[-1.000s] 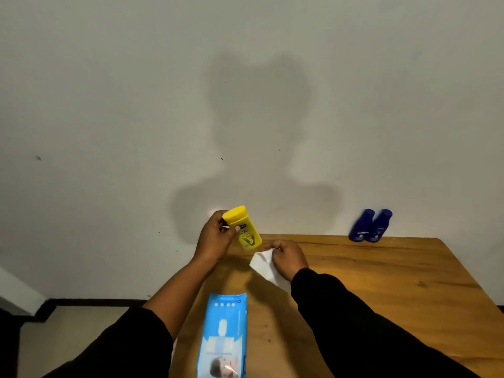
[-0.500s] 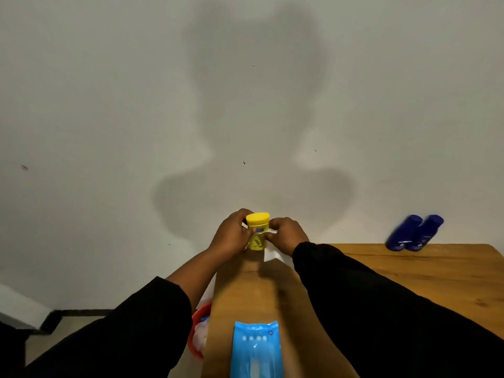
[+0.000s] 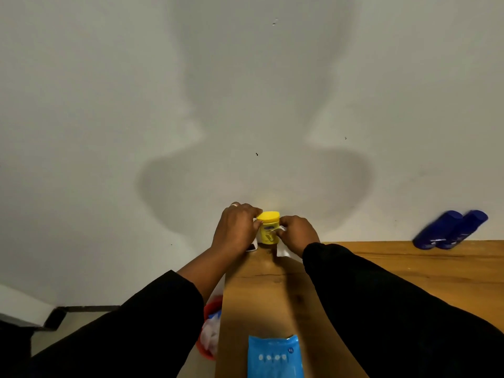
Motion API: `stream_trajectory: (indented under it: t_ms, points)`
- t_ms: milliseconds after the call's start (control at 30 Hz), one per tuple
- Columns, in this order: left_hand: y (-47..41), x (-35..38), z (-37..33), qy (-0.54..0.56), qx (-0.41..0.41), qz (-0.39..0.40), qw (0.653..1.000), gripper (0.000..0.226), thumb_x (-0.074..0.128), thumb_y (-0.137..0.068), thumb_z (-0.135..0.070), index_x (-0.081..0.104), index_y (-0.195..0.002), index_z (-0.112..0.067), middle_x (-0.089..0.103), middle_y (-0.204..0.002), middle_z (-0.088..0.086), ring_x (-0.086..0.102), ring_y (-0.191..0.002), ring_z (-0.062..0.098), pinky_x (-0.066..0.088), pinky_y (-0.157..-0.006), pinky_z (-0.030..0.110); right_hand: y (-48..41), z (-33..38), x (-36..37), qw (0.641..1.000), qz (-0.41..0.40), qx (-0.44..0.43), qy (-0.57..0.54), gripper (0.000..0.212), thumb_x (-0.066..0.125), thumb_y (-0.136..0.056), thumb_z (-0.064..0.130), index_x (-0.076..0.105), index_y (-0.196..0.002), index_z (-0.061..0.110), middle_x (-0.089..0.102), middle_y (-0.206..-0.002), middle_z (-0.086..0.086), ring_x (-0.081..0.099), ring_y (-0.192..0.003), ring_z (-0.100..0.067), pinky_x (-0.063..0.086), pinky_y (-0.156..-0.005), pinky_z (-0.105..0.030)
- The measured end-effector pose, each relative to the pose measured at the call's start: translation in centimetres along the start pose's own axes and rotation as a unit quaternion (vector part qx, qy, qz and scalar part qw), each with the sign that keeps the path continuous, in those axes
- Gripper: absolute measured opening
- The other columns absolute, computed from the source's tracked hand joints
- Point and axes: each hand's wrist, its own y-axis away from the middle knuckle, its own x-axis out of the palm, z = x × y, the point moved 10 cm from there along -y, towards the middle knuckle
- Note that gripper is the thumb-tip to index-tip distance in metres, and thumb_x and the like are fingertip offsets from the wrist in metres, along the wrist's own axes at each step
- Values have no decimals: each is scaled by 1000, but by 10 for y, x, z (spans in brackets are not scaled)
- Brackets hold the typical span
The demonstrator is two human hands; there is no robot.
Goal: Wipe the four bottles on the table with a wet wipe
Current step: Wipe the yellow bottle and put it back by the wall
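Note:
A small yellow bottle (image 3: 268, 227) stands upright at the far left corner of the wooden table (image 3: 409, 266), close to the wall. My left hand (image 3: 236, 227) grips its left side near the cap. My right hand (image 3: 297, 233) holds a white wet wipe (image 3: 282, 251) against the bottle's right side; part of the wipe hangs down onto the table. Two dark blue bottles (image 3: 450, 230) stand side by side at the far right against the wall. A fourth bottle is not in view.
A blue wet-wipe pack (image 3: 275, 357) lies at the table's near edge between my arms. Below the table's left edge stands a red bin (image 3: 210, 334) with crumpled white wipes. A small dark object (image 3: 252, 245) peeks out under my left hand.
The yellow bottle has gone from tilted in the air to upright at the table's far corner. My right hand has brought the wipe up against it. The view has shifted left.

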Motion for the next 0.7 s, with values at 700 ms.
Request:
stream_trajectory:
  t_ms: [700]
  points:
    - [-1,36,3,-86,23,16,996,23,53,-96,-32,68,-109,-21,72,-104,1,57,-102,21,42,-90,34,-14,-25,35,999,-17,23,-21,23,55,-95,22,71,-109,13,71,-109,-10,63,-97,-28,45,-83,-27]
